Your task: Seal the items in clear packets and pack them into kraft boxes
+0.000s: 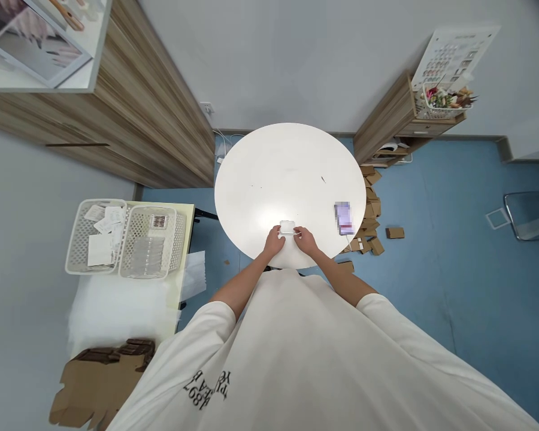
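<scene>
A small clear, whitish rectangular case (287, 227) lies at the near edge of the white oval table (287, 161). My left hand (275, 240) grips its left side with bent fingers. On its right side, my right hand (305, 240) has its fingers closed on the rim. What the case contains is too small to make out. To the right on the same table rests a phone (344, 218), its screen blurred, with a white cable running off the edge.
On the left side table stand two white baskets (96, 200) with cards and clear cases, beside translucent sheets (121, 308) and flattened cardboard (90, 386). Small brown boxes (371, 209) pile on the floor at right. Wooden cabinets (161, 102) flank the table; a metal chair (527, 215) is far right.
</scene>
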Tool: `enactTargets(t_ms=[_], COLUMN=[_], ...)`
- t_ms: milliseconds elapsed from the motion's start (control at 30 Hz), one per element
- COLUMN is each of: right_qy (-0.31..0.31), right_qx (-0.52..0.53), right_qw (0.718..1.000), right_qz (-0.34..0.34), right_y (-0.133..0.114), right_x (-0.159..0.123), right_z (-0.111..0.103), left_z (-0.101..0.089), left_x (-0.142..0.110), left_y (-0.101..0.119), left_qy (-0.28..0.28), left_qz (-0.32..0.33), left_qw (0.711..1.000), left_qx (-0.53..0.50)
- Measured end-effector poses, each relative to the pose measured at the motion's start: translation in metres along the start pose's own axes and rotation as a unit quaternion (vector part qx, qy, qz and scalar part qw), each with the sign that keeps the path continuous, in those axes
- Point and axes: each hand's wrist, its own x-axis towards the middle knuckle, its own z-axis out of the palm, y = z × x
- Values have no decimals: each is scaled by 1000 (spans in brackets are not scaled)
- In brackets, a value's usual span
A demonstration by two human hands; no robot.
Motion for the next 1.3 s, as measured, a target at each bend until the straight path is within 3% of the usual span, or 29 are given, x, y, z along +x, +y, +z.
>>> enactTargets(t_ms=[167, 333, 733, 1067, 1300], right_qy=[30, 27, 38, 5, -44], right_qx=[-26, -46, -61, -70, -142], right_qw=[998, 998, 997, 997, 985], right_qz=[-45, -39, -14, -18, -84], right_y=[-12, -20, -25, -32, -29], right_x=[5, 14, 28, 37, 42], right_z=[-9, -14, -16, -23, -31], left_z=[-4, -3, -8, -14, -16], left_x=[4, 16, 29, 34, 36], left_y=[6, 7, 11, 14, 22], left_qy=[52, 90, 90, 90, 88], left_qz=[23, 21, -17, -21, -47], left_qw=[998, 995, 994, 994, 993], left_qx=[-9, -43, -59, -50, -69])
